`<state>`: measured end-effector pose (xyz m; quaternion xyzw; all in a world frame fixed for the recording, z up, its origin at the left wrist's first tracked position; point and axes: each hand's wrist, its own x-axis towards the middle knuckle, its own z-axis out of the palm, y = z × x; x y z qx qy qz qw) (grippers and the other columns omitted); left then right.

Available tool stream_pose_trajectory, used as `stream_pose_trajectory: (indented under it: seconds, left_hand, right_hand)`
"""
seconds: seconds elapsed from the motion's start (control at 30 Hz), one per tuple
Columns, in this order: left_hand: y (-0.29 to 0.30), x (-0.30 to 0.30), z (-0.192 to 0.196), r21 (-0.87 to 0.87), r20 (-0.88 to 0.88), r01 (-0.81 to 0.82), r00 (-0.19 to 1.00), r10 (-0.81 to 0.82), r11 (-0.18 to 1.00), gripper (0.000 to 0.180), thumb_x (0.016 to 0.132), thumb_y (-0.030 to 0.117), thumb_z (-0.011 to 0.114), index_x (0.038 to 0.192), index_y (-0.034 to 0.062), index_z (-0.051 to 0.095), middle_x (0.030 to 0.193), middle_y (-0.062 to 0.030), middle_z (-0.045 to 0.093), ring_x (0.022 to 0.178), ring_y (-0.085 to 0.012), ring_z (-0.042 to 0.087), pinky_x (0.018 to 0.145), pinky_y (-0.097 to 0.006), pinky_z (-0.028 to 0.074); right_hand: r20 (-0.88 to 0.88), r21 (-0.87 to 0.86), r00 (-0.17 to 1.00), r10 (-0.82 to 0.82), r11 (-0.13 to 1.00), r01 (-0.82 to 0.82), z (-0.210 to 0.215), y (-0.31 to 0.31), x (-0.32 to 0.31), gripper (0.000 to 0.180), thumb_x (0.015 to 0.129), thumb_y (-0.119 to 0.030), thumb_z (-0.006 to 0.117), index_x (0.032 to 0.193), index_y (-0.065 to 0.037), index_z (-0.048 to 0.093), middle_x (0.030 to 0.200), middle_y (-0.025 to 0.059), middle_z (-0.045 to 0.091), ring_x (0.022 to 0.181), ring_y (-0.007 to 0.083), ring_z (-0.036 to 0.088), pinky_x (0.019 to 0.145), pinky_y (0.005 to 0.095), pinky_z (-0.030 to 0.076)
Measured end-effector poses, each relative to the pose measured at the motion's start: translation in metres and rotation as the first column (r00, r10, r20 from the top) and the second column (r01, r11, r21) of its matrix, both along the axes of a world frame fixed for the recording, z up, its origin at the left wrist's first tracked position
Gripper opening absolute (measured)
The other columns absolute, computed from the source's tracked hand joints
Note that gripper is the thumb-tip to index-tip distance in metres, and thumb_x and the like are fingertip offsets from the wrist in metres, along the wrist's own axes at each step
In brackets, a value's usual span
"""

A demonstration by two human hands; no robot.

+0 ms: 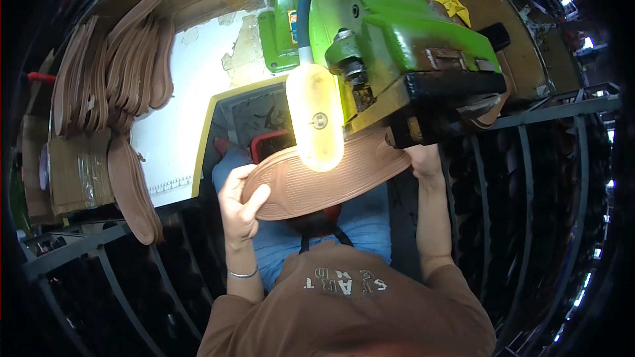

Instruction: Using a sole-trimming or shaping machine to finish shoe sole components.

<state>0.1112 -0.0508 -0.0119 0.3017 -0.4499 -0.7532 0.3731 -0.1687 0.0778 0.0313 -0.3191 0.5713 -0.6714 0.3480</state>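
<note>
A brown ribbed shoe sole [317,188] is held crosswise below the head of a green machine [403,39]. My left hand [239,203] grips the sole's left end, thumb on its upper face and fingers around the edge. At the other end is my right hand [424,160]; its fingers are partly hidden behind the sole and the machine's dark lower part. The sole's far edge reaches up against the machine. A glowing lamp [315,109] on a bent dark tube hangs in front and covers part of the sole's middle.
Many brown soles [132,66] stand stacked in a cardboard box [83,172] at the left, with a few soles [132,188] hanging over its near edge. A white tabletop [169,139] has a yellow-edged cutout. Metal rails [555,116] run on both sides. A yellow cloth [446,3] lies behind the machine.
</note>
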Motion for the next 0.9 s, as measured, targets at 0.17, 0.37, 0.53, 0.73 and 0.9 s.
stream_pose_trajectory:
  seconds: [0.17, 0.37, 0.53, 0.73, 0.9]
  left_hand:
    - [0.001, 0.014, -0.012, -0.154, 0.139, -0.008, 0.99, 0.029, 0.988, 0.025, 0.077, -0.006, 0.066, 0.098, -0.0026, 0.054, 0.094, -0.0105, 0.064, 0.085, -0.0129, 0.061, 0.079, -0.025, 0.048]
    - [0.033, -0.08, -0.001, -0.298, 0.149, 0.097, 0.987, -0.054, 0.95, 0.022, 0.075, 0.003, 0.074, 0.093, -0.003, 0.062, 0.089, -0.0103, 0.067, 0.082, -0.0125, 0.063, 0.074, -0.025, 0.051]
    - [0.028, -0.111, 0.01, -0.39, 0.099, 0.069, 0.995, -0.033, 0.918, 0.024, 0.074, 0.004, 0.075, 0.095, -0.0027, 0.063, 0.091, -0.0116, 0.066, 0.081, -0.0143, 0.064, 0.072, -0.027, 0.05]
    - [0.022, -0.075, -0.003, -0.384, 0.111, 0.08, 0.993, -0.04, 0.92, 0.023, 0.075, 0.002, 0.072, 0.093, -0.005, 0.06, 0.09, -0.0104, 0.066, 0.077, -0.0113, 0.061, 0.07, -0.023, 0.049]
    - [0.008, -0.032, 0.0, -0.017, 0.057, -0.002, 0.998, 0.003, 1.0, 0.025, 0.076, -0.002, 0.068, 0.098, -0.0053, 0.057, 0.089, -0.0105, 0.065, 0.08, -0.0138, 0.062, 0.074, -0.025, 0.049]
  right_hand:
    - [-0.338, 0.152, 0.94, 0.056, 0.988, -0.004, -0.012, 0.009, -0.005, 0.029, 0.077, 0.0, 0.065, 0.103, 0.003, 0.054, 0.097, 0.0065, 0.061, 0.09, 0.0117, 0.059, 0.08, 0.0243, 0.047]
    - [-0.014, 0.053, 0.916, -0.401, 0.915, 0.401, -0.011, 0.054, -0.049, 0.019, 0.087, -0.013, 0.062, 0.102, -0.001, 0.059, 0.085, 0.003, 0.063, 0.068, 0.0068, 0.06, 0.052, 0.0156, 0.044]
    - [0.001, -0.013, 0.877, -0.481, 0.877, 0.481, 0.005, 0.059, -0.061, 0.016, 0.086, -0.011, 0.062, 0.097, 0.0, 0.059, 0.087, 0.0045, 0.063, 0.078, 0.0098, 0.06, 0.07, 0.0217, 0.047]
    - [0.02, 0.017, 0.936, -0.352, 0.936, 0.352, 0.004, 0.032, -0.045, 0.016, 0.084, -0.005, 0.06, 0.098, 0.001, 0.059, 0.089, 0.0034, 0.062, 0.081, 0.009, 0.057, 0.074, 0.0222, 0.044]
    - [0.058, -0.041, 0.973, -0.223, 0.973, 0.226, -0.015, 0.004, -0.013, 0.015, 0.082, -0.001, 0.058, 0.096, 0.004, 0.06, 0.093, 0.0059, 0.064, 0.084, 0.0107, 0.059, 0.075, 0.0245, 0.046]
